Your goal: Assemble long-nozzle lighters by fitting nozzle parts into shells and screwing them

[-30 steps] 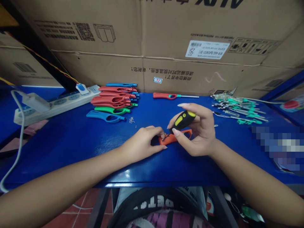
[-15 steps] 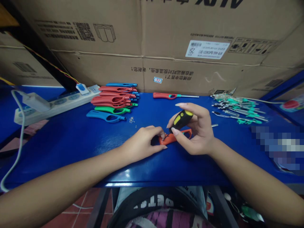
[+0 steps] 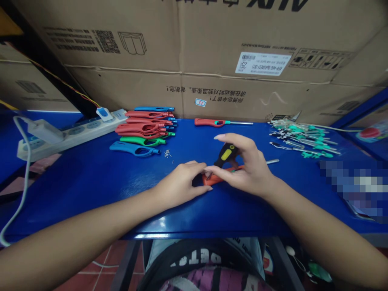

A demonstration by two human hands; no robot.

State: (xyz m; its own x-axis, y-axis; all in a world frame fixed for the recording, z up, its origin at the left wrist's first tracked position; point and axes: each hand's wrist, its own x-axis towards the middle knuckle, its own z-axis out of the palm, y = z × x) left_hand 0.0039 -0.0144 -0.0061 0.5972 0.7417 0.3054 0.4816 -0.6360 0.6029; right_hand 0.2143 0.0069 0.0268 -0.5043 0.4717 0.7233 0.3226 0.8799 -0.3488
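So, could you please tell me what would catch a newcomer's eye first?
Probably the black-and-yellow screwdriver, tilted in the right hand over an orange casing, whose left end the left hand holds. Next come colourful handles beside the power strip, back left on the table.
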